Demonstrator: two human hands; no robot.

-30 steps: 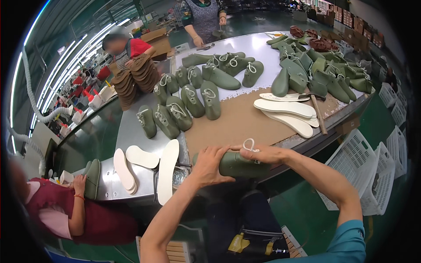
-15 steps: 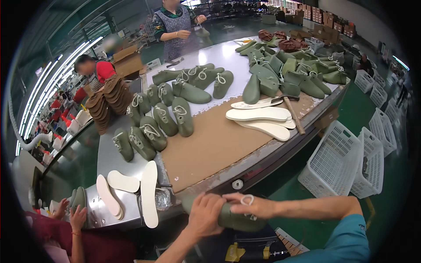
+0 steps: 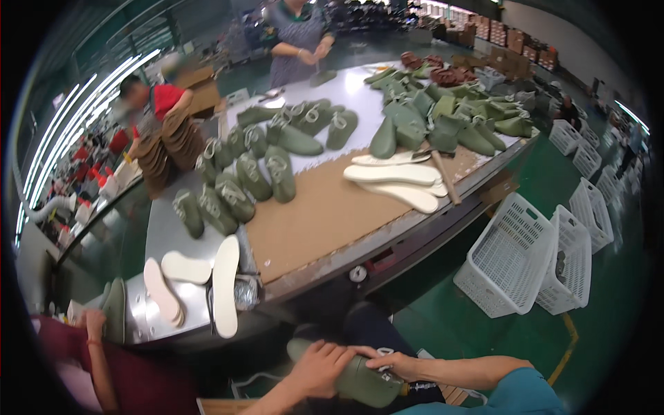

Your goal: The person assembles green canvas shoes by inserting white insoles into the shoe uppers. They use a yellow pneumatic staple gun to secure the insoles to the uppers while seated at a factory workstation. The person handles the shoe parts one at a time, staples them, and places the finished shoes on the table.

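Note:
Low over my lap, near the bottom of the view, I hold a green shoe last (image 3: pixel 363 385) tilted on its side. My left hand (image 3: pixel 319 368) wraps over its upper side with the fingers bent down on it. My right hand (image 3: pixel 393 364) grips it farther right, beside a white cord at its top; its fingertips are close to the left hand's. Beyond my hands is the table with a brown board (image 3: pixel 304 238), where several white insoles (image 3: pixel 394 174) lie stacked by a wooden-handled hammer (image 3: pixel 445 178).
Green lasts with white cords (image 3: pixel 282 174) stand in rows, with a heap (image 3: pixel 408 128) farther right. Loose insoles (image 3: pixel 225 287) lie near the table corner. White crates (image 3: pixel 508 256) stand on the floor at right. A co-worker's arm (image 3: pixel 100 366) is at lower left; other people work behind the table.
Both my hands have moved lower with the shoe last, away from the table edge. The co-worker's hand at lower left now rests against a green last. The view has shifted slightly.

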